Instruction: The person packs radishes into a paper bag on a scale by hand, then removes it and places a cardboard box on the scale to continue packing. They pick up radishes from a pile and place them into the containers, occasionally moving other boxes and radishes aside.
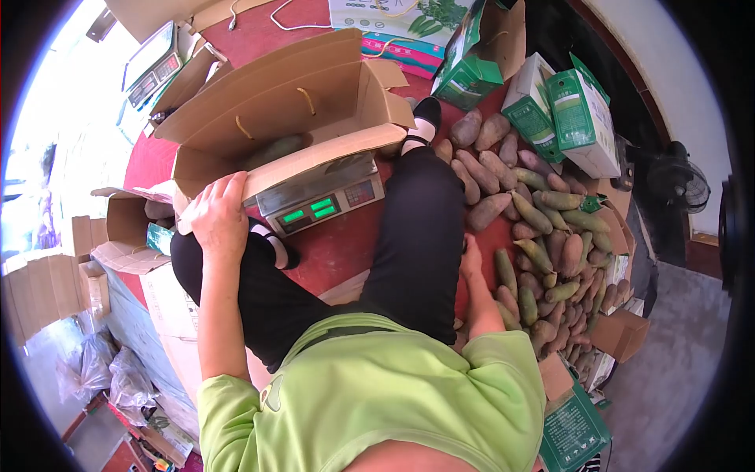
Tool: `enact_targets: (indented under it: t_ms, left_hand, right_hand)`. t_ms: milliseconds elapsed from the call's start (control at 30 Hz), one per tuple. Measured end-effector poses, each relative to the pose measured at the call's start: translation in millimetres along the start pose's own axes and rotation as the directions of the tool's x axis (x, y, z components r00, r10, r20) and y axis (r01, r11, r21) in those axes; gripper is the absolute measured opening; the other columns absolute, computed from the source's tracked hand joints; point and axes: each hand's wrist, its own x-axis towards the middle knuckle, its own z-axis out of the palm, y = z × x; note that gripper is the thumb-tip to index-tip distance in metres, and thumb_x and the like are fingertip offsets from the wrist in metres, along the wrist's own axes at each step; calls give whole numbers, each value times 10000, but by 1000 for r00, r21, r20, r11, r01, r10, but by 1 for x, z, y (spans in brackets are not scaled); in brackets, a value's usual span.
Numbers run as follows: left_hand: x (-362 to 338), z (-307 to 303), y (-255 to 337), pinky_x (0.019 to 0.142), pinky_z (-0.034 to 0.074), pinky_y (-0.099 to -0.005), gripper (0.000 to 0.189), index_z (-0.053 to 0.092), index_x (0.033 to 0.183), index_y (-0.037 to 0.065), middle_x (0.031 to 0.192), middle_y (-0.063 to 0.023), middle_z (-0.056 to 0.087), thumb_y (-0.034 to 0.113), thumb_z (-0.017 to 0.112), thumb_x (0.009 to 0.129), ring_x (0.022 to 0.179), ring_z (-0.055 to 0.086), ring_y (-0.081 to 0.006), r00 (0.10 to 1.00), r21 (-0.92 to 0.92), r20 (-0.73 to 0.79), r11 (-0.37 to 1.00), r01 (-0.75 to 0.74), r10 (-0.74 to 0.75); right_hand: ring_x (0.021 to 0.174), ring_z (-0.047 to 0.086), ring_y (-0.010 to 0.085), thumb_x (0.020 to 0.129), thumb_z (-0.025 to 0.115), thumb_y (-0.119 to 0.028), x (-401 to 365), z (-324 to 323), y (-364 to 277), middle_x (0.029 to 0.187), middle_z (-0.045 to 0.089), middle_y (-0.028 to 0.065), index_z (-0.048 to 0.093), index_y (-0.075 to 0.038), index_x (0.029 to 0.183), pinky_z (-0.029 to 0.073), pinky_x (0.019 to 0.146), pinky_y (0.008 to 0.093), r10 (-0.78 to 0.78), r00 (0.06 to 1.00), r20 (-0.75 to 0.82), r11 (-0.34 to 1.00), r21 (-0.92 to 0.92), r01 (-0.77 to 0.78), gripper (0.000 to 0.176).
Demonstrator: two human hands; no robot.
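Observation:
My left hand [216,214] is closed over the near left edge of an open cardboard box [291,82], its fingers lying along the folded flap. The box rests on a digital scale [322,200] with lit green displays. Inside, a dark greenish root vegetable [277,149] shows in part; the near flap hides the rest. Beside my right thigh, my right hand [471,258] hangs low, next to a heap of long reddish and green root vegetables [550,259], perhaps radishes. Its fingers are mostly hidden.
Green and white cartons [582,118] stand behind the heap, with a small black fan [680,185] to their right. Another scale [153,67] sits at the far left. A smaller open box [130,228] is left of my leg. Plastic bags [130,377] lie lower left.

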Motion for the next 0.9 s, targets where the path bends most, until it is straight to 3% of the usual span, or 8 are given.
enact_targets:
  t_ms: [133, 200, 333, 433, 500, 633, 733, 900]
  left_hand:
    - [-2, 0, -1, 810, 496, -378, 328, 647, 1007, 146, 977, -13, 675, 9, 618, 711, 952, 646, -222, 1000, -7, 17, 1000, 7, -6]
    - [-2, 0, -2, 813, 493, -377, 335, 643, 1012, 150, 981, -11, 672, 8, 619, 710, 962, 642, -218, 1000, -7, 16, 1000, 5, -5]
    - [-2, -2, -1, 819, 489, -373, 335, 638, 1021, 149, 985, -13, 669, 14, 618, 715, 972, 637, -217, 999, -13, 32, 1000, 4, -4]
    - [-1, -3, 0, 816, 499, -376, 303, 651, 1012, 144, 980, -24, 676, 17, 605, 741, 949, 645, -234, 1000, -32, 27, 999, 13, -12]
    - [-1, -3, 0, 813, 509, -379, 282, 664, 1002, 141, 975, -33, 684, 14, 598, 758, 926, 653, -248, 1000, -44, 19, 999, 20, -19]
    - [-1, -4, 0, 821, 507, -377, 282, 664, 1005, 140, 976, -34, 684, 16, 595, 761, 938, 651, -249, 1000, -40, 12, 999, 9, -8]
    - [-1, -4, 0, 836, 503, -373, 296, 662, 1020, 139, 985, -36, 684, 13, 593, 761, 951, 648, -248, 1000, -38, 29, 999, 9, -8]
    - [-4, 3, -5, 851, 494, -375, 290, 646, 1030, 143, 1015, -27, 676, 31, 577, 771, 960, 641, -234, 999, -25, 38, 1000, -2, 3]
  right_hand:
    - [1068, 589, 328, 704, 740, -31, 28, -65, -93, 1108, 620, 153, 536, -97, 1208, 462, 913, 386, -235, 957, -172, 965, 75, 251, 547]
    - [1090, 566, 215, 755, 698, 21, 36, -96, -141, 1177, 589, 102, 526, -53, 1240, 444, 943, 327, -386, 869, -310, 910, 29, 414, 520]
    - [1135, 533, 221, 762, 705, 37, 18, -170, -260, 1217, 564, 105, 519, -9, 1219, 435, 980, 343, -495, 700, -515, 701, 239, 672, 495]
    - [1119, 527, 186, 796, 682, 68, 3, -199, -324, 1207, 552, 89, 494, -18, 1246, 439, 982, 323, -445, 687, -575, 549, 431, 716, 495]
    - [1097, 539, 174, 803, 682, 77, 0, -206, -358, 1223, 533, 89, 479, -28, 1253, 455, 974, 318, -527, 467, -710, 318, 345, 883, 505]
    - [1047, 560, 159, 773, 716, 71, 3, -187, -406, 1180, 536, 80, 495, -29, 1218, 485, 937, 313, -586, 546, -599, 197, 548, 813, 507]
    - [989, 577, 145, 715, 773, 32, 13, -150, -430, 1073, 565, 61, 515, -27, 1170, 503, 886, 286, -651, 633, -419, 228, 688, 689, 526]
    - [959, 580, 148, 714, 800, -94, 48, -93, -437, 1017, 597, 61, 552, -17, 1100, 511, 819, 303, -743, 638, -204, 427, 589, 686, 465]
